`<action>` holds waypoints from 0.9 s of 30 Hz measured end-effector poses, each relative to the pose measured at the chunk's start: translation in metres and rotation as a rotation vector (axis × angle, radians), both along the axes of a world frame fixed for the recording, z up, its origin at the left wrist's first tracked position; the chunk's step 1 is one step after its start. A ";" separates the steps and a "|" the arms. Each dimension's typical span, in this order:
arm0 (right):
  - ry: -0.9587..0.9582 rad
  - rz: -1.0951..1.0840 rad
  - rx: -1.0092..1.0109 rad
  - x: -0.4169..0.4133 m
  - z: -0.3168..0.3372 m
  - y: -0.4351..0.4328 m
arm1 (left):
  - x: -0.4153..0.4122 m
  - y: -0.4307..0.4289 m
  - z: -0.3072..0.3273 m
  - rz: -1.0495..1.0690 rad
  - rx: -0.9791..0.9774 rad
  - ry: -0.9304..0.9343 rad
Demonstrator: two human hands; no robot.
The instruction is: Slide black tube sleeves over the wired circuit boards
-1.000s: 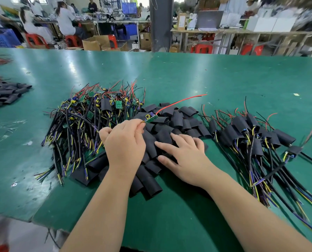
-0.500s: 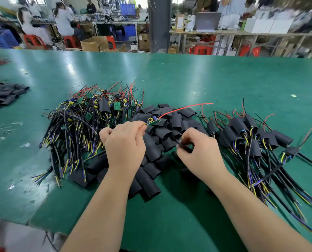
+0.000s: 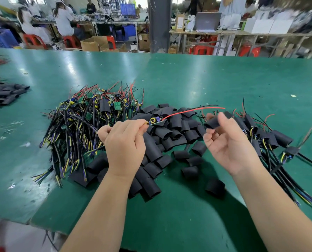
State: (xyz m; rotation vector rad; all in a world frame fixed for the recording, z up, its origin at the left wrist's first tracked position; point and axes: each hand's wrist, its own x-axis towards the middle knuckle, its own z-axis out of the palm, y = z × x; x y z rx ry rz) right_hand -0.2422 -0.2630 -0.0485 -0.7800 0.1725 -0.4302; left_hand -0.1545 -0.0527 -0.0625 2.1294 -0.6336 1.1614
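My left hand (image 3: pixel 124 142) pinches a small wired circuit board (image 3: pixel 156 120) above the pile of loose black tube sleeves (image 3: pixel 171 135); its red and black wires arc to the right. My right hand (image 3: pixel 228 140) is raised to the right of the board and pinches one black sleeve (image 3: pixel 213 122) between thumb and fingers, a short gap away from the board's wire tips. A heap of bare wired boards (image 3: pixel 89 120) lies on the left. Boards with sleeves on them (image 3: pixel 271 139) lie on the right.
The green table (image 3: pixel 188 82) stretches far ahead. Another heap of black sleeves (image 3: pixel 4 95) sits at the far left edge. Single sleeves (image 3: pixel 215 187) lie near the front. Beyond the table are a pillar, benches, stools and seated people.
My right hand went from lying flat on the sleeve pile to picking one sleeve and lifting it up and to the right. The left hand kept holding the board.
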 end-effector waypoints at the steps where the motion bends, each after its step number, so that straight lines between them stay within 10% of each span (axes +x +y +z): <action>1: -0.024 0.000 0.034 0.000 0.001 -0.002 | 0.000 0.000 0.001 0.003 -0.016 -0.031; 11: 0.013 -0.184 0.364 -0.003 0.018 -0.002 | -0.001 -0.001 0.002 0.001 -0.010 -0.125; 27: -0.209 0.115 0.283 -0.008 0.021 0.001 | -0.002 -0.002 0.001 -0.033 -0.082 -0.046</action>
